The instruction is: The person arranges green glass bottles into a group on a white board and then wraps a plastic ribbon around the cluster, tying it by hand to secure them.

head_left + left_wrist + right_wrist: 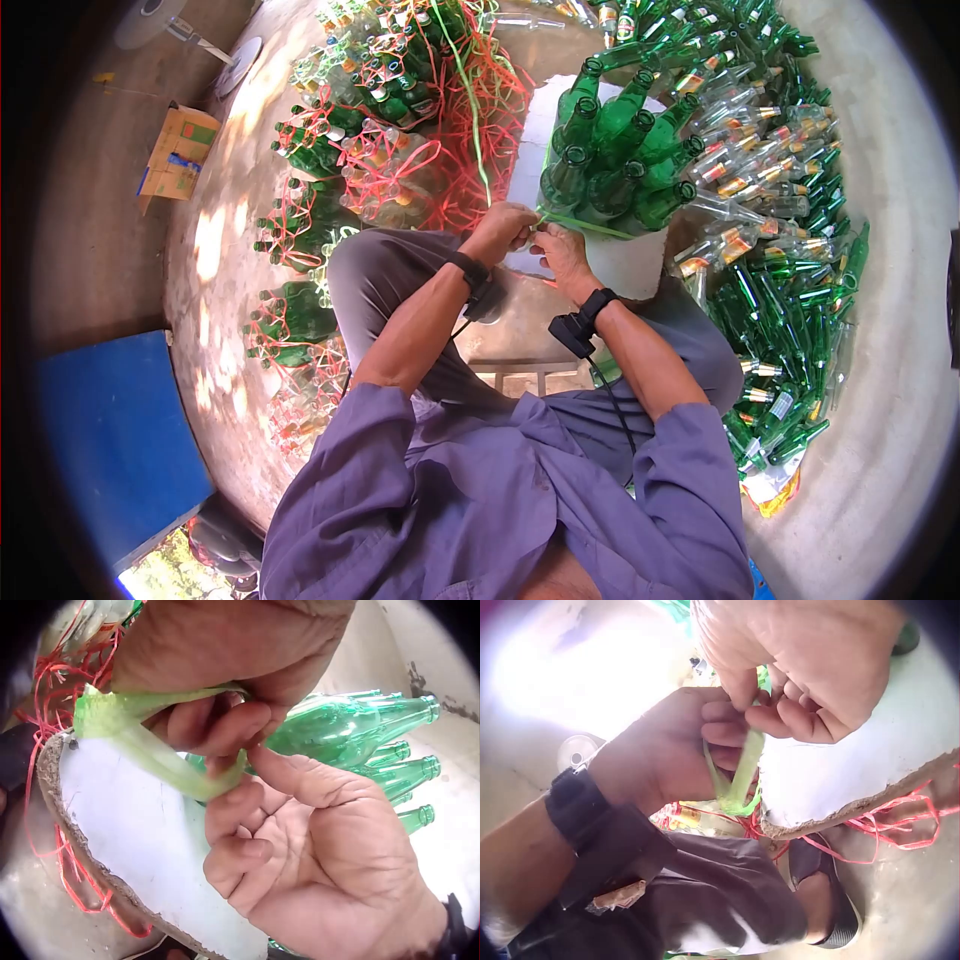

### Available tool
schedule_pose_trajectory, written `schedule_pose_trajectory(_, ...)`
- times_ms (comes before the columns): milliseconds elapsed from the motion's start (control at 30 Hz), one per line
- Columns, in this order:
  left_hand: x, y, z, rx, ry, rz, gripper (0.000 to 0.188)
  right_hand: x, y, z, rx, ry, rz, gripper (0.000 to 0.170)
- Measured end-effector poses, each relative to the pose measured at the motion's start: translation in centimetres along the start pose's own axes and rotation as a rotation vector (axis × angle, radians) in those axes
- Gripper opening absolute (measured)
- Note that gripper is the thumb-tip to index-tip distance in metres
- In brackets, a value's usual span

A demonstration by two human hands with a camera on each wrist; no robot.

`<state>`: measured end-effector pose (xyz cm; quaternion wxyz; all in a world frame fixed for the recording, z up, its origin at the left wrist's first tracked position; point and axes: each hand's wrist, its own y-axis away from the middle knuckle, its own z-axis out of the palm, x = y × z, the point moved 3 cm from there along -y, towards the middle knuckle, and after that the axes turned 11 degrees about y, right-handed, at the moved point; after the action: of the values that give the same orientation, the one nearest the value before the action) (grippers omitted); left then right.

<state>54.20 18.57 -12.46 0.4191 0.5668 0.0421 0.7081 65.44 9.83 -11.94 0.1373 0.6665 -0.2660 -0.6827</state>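
Observation:
A group of upright green glass bottles [622, 140] stands on a white board [530, 155] before the person's knees. A flat light-green plastic strap [598, 228] runs across the near side of the bottles to both hands. The left hand [500, 232] grips the strap, which doubles into a loop [112, 724] beside its fingers in the left wrist view. Thumb and forefinger of the right hand [563, 256] pinch the strap close to the left fingertips. In the right wrist view the right hand [802, 667] partly covers the left hand [671, 746], and a strap length [746, 765] hangs between them.
Tied bundles of bottles [385, 165] and tangled red strapping [485, 130] lie at the left. Loose clear bottles [740, 170] and green bottles [790, 310] are heaped at the right. The board's rough edge [97, 866] is close under the hands. A cardboard piece [180, 152] is farther left.

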Motion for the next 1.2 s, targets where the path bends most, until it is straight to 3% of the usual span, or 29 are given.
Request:
schedule_pose_trajectory(67, -0.1, -0.1, -0.4, -0.044, -0.078, 0.069, 0.028, 1.0, -0.9, -0.4, -0.002, 0.071, -0.038, 0.013)
schedule_pose_trajectory(133, 0.1, -0.1, -0.3, -0.087, -0.154, 0.137, 0.029, 1.4, -1.0, -0.3, -0.054, -0.053, 0.000, 0.015)
schedule_pose_trajectory(200, -0.2, -0.3, -0.3, -0.010, -0.046, -0.009, 0.028, 2.1, -1.6, -0.2, -0.014, 0.027, -0.005, 0.018)
schedule_pose_trajectory(267, -0.3, 0.1, -0.1, -0.016, -0.003, -0.040, 0.022, 3.3, -2.5, -0.3, 0.028, 0.107, -0.011, 0.021)
schedule_pose_trajectory(333, 0.0, 0.3, 0.0, -0.022, 0.039, -0.071, 0.017, 3.2, -2.9, -0.3, 0.103, 0.375, -0.196, 0.026)
schedule_pose_trajectory(633, -0.2, -0.6, 0.0, -0.030, 0.163, -0.211, 0.014, 1.8, -2.1, -0.3, 0.111, 0.606, -0.197, 0.023)
schedule_pose_trajectory(967, -0.5, -1.1, 0.0, 0.001, 0.222, -0.246, 0.013, 0.8, -1.7, -0.7, 0.118, 0.681, -0.182, 0.028)
schedule_pose_trajectory(1033, -0.5, -1.0, 0.1, 0.010, 0.236, -0.235, 0.013, 0.9, -2.0, -0.8, 0.139, 0.641, -0.257, 0.027)
schedule_pose_trajectory(1200, 0.3, -0.6, -0.1, 0.009, -0.042, -0.106, 0.013, 1.3, -2.8, -1.2, 0.230, 0.493, -0.308, 0.025)
